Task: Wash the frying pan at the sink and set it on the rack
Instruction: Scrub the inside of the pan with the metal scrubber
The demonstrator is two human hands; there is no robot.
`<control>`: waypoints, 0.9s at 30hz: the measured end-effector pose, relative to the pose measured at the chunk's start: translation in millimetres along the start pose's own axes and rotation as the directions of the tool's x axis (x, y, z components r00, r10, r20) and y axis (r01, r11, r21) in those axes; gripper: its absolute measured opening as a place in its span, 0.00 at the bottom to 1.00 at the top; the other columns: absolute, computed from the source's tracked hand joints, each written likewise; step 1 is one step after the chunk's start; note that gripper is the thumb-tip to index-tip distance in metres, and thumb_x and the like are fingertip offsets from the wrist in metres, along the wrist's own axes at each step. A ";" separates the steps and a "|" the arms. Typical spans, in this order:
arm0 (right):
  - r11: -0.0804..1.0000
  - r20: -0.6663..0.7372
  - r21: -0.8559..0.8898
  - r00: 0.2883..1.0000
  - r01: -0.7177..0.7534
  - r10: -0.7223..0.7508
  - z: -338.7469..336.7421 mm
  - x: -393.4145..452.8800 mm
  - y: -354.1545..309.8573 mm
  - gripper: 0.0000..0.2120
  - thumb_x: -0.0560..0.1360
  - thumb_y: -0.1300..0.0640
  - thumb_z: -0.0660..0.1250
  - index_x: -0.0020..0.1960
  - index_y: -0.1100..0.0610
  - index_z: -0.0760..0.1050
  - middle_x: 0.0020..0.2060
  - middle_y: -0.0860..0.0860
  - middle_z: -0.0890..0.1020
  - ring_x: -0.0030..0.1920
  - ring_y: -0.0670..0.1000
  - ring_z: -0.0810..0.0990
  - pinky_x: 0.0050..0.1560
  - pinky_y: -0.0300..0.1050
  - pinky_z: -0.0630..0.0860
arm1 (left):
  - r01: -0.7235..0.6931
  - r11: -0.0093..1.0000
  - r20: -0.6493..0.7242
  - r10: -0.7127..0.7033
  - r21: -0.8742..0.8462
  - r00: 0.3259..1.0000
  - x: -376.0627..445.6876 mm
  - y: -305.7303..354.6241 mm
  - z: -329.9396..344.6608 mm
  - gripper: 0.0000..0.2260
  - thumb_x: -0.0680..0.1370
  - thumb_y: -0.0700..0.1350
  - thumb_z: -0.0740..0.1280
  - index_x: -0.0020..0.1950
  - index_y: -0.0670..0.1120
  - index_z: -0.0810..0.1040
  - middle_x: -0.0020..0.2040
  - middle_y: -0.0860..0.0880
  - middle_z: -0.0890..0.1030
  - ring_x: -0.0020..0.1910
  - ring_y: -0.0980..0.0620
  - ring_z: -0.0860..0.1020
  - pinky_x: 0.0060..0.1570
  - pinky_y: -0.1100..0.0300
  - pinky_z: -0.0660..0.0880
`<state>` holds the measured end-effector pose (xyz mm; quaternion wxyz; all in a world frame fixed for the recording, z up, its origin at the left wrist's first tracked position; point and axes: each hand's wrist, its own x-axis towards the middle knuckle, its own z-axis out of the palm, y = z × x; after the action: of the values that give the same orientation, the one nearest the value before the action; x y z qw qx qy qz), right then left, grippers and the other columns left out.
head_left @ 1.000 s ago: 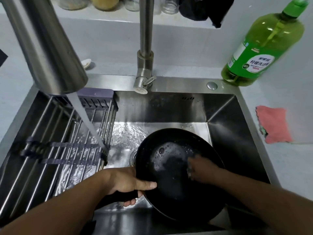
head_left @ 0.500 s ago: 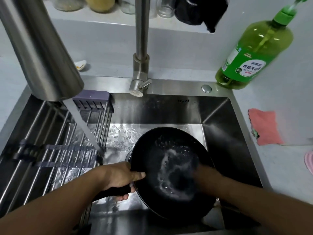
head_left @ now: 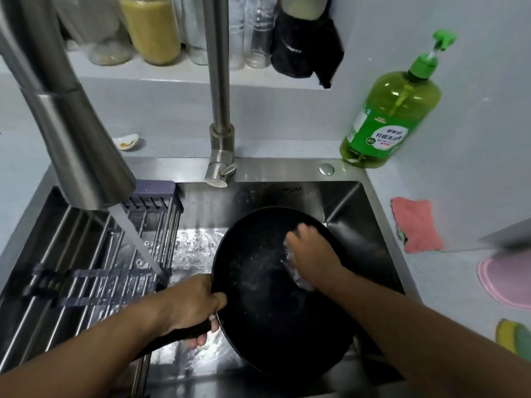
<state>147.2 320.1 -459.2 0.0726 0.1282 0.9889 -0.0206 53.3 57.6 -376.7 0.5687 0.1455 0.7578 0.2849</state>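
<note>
A black frying pan (head_left: 258, 300) lies tilted in the steel sink (head_left: 362, 214), its inside wet and streaked with foam. My left hand (head_left: 189, 305) grips the pan's black handle at the near left rim. My right hand (head_left: 310, 254) presses flat against the pan's inside at the upper right, with something pale and foamy under the palm; whether it is a scrubber or only foam is unclear. A metal bar rack (head_left: 86, 259) spans the sink's left half. The pull-out tap head (head_left: 86, 156) sends a stream of water slanting onto the rack's right edge, beside the pan.
A green pump bottle of dish soap (head_left: 388, 119) stands at the sink's back right corner. A pink cloth (head_left: 413, 225), a round pink mat (head_left: 505, 277) and a yellow-green sponge (head_left: 514, 337) lie on the right counter. Jars line the back shelf.
My right hand has slid from the pan's lower middle up to its far right side. My left hand keeps its hold on the handle, and the water keeps running.
</note>
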 end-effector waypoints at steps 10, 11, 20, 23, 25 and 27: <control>-0.169 0.659 0.746 0.750 -0.644 0.051 -14.5 -68.5 -153.7 0.08 0.77 0.59 0.61 0.55 0.53 0.73 0.35 0.50 0.75 0.32 0.45 0.73 0.27 0.38 0.70 | -0.106 0.803 -0.286 0.328 0.587 0.900 -23.5 19.9 17.6 0.19 0.79 0.52 0.59 0.69 0.53 0.65 0.52 0.43 0.84 0.48 0.42 0.83 0.51 0.52 0.78; -0.184 0.637 0.758 0.771 -0.626 -0.003 -21.7 -66.4 -155.6 0.09 0.78 0.61 0.60 0.56 0.51 0.72 0.36 0.50 0.76 0.34 0.46 0.74 0.29 0.38 0.71 | -0.103 0.772 -0.279 0.347 0.627 0.896 -27.1 20.6 17.7 0.20 0.79 0.52 0.59 0.70 0.54 0.64 0.54 0.43 0.84 0.52 0.41 0.82 0.53 0.52 0.77; 0.788 0.585 0.336 0.770 -0.516 0.255 4.1 -103.1 -76.8 0.13 0.77 0.51 0.69 0.50 0.61 0.81 0.55 0.59 0.84 0.58 0.56 0.82 0.50 0.40 0.74 | -0.180 0.695 -0.420 0.597 0.696 0.683 -72.4 27.5 27.2 0.31 0.81 0.53 0.63 0.76 0.66 0.46 0.45 0.51 0.83 0.42 0.48 0.81 0.44 0.53 0.76; 0.658 0.480 0.430 0.774 -0.618 0.414 -30.5 -106.5 -42.3 0.09 0.78 0.54 0.67 0.51 0.58 0.82 0.56 0.58 0.84 0.59 0.57 0.82 0.49 0.41 0.73 | -0.169 0.689 -0.456 0.623 0.705 0.636 -86.8 23.8 26.7 0.34 0.81 0.54 0.64 0.77 0.65 0.44 0.44 0.54 0.79 0.39 0.52 0.76 0.41 0.56 0.73; 0.652 0.396 0.470 0.802 -0.595 0.447 -46.6 -108.7 -30.0 0.04 0.77 0.56 0.67 0.45 0.53 0.80 0.56 0.58 0.83 0.59 0.58 0.81 0.54 0.44 0.75 | -0.150 0.672 -0.459 0.634 0.725 0.623 -92.5 19.3 27.1 0.35 0.81 0.54 0.64 0.77 0.65 0.43 0.46 0.54 0.81 0.37 0.52 0.75 0.40 0.56 0.74; 0.743 0.246 0.411 0.849 -0.528 0.468 -52.7 -114.1 -25.4 0.04 0.77 0.57 0.67 0.48 0.56 0.81 0.55 0.57 0.84 0.58 0.58 0.81 0.55 0.44 0.73 | -0.127 0.649 -0.458 0.649 0.750 0.608 -97.4 13.6 29.8 0.37 0.80 0.54 0.65 0.77 0.65 0.41 0.45 0.54 0.81 0.36 0.53 0.76 0.37 0.58 0.76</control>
<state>242.6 270.0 -389.6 0.1052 0.3998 0.8771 -0.2444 110.3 23.3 -298.4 0.0681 0.3887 0.9047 0.1605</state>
